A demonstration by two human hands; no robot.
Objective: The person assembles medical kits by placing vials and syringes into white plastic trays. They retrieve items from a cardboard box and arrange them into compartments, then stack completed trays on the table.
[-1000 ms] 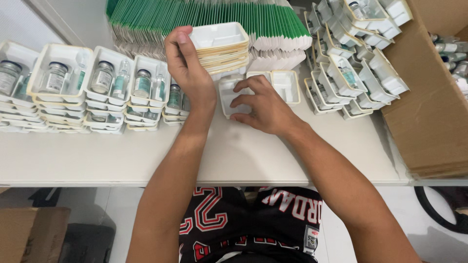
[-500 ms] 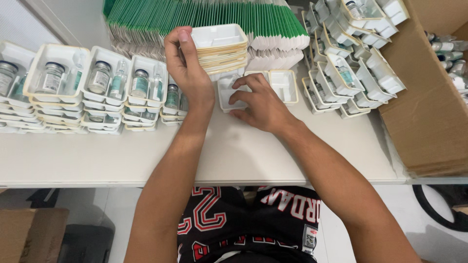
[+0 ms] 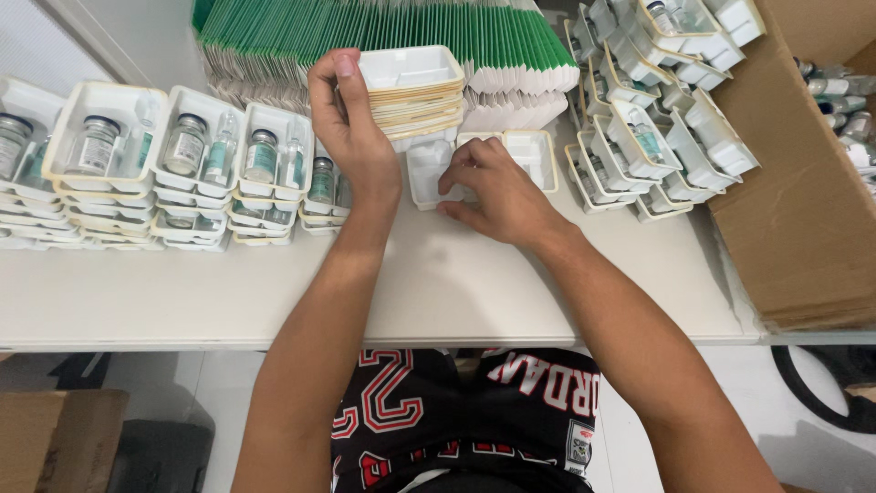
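On the white table [image 3: 274, 292] we are gripping a stack of empty white trays [image 3: 412, 87] in our left hand [image 3: 351, 128], fingers clamped round its side, keeping it lifted for easy picking. Just below and right, our right hand [image 3: 497, 187] is pinching a single tray [image 3: 429, 173] lying flat, beside rows of filled vial trays [image 3: 182, 155].

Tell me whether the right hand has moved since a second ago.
No, hardly: the right hand rests on the same single white tray on the table, below the stack of empty trays held in the left hand.
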